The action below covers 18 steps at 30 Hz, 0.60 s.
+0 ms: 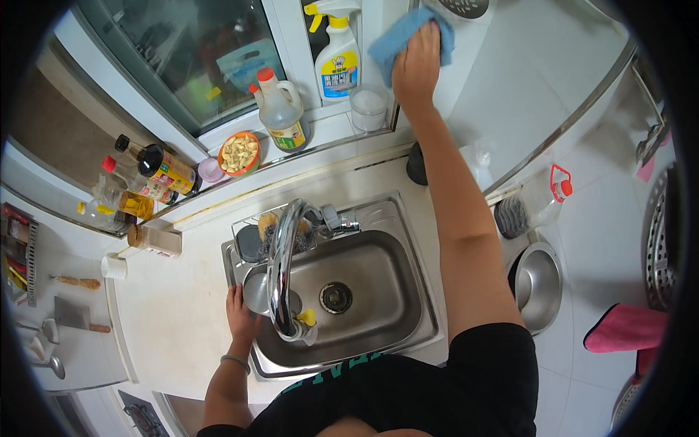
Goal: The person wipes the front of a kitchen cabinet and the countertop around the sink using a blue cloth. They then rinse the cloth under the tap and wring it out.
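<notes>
My right hand [418, 71] is stretched up to the wall beside the window and grips a blue cloth [401, 41], pressing it on the white surface. Just below it, a clear lidded tub [369, 109] of white contents stands on the sill, and a white spray bottle [337, 60] with a yellow trigger is to its left. My left hand [243, 317] holds nothing and rests on the left rim of the stainless steel sink [377, 284]. Close to its fingers is a round metal lid or bowl [256, 289], partly hidden by the chrome faucet [281, 257].
Along the sill stand a jug with a red cap [281, 114], an orange bowl of peeled garlic [239, 154] and several sauce bottles [169, 169]. A wire rack with scrubbers [262, 235] sits behind the sink. Metal bowls [538, 287] and a plastic jug [538, 205] are at right.
</notes>
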Motion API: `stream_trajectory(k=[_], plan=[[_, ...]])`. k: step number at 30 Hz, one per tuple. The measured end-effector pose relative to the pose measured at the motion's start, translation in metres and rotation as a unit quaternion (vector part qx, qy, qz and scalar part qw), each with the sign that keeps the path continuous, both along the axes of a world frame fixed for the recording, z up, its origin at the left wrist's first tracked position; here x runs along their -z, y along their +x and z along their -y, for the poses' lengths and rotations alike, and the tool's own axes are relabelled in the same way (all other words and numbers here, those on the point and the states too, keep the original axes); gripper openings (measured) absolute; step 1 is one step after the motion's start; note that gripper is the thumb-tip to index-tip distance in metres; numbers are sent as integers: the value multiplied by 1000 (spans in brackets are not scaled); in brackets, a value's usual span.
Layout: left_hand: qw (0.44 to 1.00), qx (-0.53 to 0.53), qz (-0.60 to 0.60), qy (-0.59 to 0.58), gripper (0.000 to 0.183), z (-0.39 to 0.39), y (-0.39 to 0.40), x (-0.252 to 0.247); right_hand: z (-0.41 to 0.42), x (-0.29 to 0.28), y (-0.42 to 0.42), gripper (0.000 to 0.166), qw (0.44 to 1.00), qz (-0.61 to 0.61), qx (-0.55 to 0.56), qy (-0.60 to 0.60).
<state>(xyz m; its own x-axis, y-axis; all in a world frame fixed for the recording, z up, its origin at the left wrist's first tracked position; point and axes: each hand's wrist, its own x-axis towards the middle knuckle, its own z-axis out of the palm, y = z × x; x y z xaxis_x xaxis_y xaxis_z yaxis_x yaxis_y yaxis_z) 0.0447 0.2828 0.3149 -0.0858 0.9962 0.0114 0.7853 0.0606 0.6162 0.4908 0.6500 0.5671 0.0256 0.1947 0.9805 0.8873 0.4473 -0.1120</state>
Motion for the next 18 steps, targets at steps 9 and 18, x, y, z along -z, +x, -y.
stream_trajectory(k=[9, 18], plan=[[985, 51, -160, 31, 42, 3, 2, -5, 20, 84, 10, 23, 981, -165, 9, -104], [975, 78, -185, 97, 31, 0, 2, 0, -4, 44, 21, 11, 884, -428, -121, -146]])
